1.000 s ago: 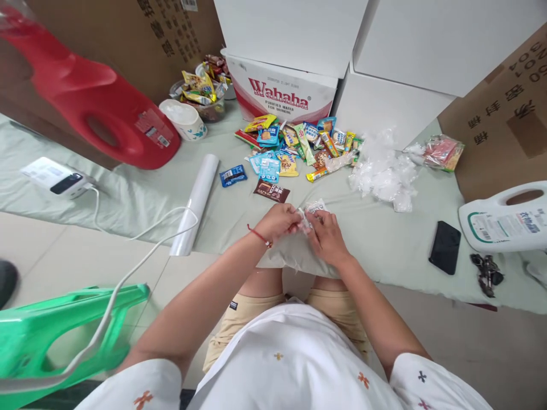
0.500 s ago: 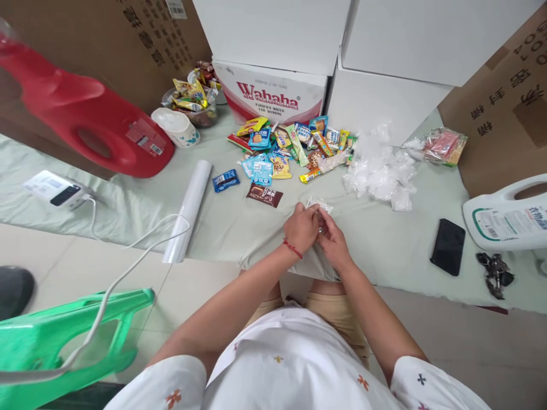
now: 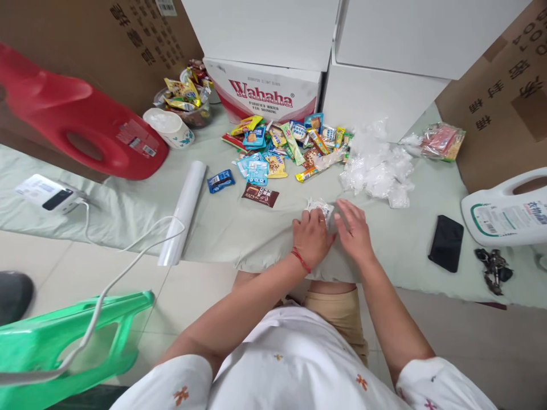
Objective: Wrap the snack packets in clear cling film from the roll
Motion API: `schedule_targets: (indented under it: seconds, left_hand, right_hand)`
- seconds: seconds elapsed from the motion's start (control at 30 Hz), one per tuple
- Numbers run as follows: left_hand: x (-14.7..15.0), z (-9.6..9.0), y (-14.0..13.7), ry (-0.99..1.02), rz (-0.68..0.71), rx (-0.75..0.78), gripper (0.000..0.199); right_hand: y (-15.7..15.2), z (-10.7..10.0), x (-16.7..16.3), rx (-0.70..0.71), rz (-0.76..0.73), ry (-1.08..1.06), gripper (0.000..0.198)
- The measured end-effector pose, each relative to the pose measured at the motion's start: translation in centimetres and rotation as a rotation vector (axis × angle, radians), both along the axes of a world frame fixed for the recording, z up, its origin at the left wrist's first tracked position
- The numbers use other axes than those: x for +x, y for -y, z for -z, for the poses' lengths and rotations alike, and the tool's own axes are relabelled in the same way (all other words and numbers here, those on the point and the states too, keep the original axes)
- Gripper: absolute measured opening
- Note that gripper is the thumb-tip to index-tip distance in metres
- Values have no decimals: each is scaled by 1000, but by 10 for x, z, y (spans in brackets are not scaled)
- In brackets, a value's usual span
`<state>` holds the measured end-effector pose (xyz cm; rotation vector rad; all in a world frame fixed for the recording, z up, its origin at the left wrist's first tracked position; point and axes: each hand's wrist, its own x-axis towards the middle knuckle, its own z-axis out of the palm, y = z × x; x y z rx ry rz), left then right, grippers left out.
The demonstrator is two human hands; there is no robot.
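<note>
A small clear plastic bag [image 3: 319,205] with whitish, crinkled contents lies near the table's front edge. My left hand [image 3: 310,238], a red bracelet at its wrist, rests over the near side of this bag with bent fingers holding it; they hide part of it. Just to the right, my right hand [image 3: 354,229] is open and empty, fingers apart, close to the bag. A brown snack packet [image 3: 260,195] and a blue snack packet [image 3: 221,181] lie to the left. Behind them spreads a pile of colourful wrapped snacks [image 3: 276,142]. A heap of clear plastic bags [image 3: 374,168] lies at back right.
A Wahaha carton [image 3: 262,94] and white boxes stand behind. At left are a red jug [image 3: 94,128], paper cup [image 3: 171,134], snack bowl [image 3: 200,114], plastic roll [image 3: 183,210] and cabled white device [image 3: 47,193]. At right are a phone [image 3: 447,244], keys [image 3: 494,270] and white bottle [image 3: 508,210].
My hands were together over the small bag. My right hand has since moved right, away from it, and opened; my left hand now lies over the bag, more of which shows.
</note>
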<state>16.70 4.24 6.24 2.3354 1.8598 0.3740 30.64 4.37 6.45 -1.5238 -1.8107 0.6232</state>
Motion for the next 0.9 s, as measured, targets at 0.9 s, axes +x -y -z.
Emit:
schedule_targets:
  seconds: [0.9]
  left_hand:
    - [-54, 27, 21, 173, 264, 198, 65]
  right_hand:
    - [-19, 49, 27, -21, -494, 101, 88]
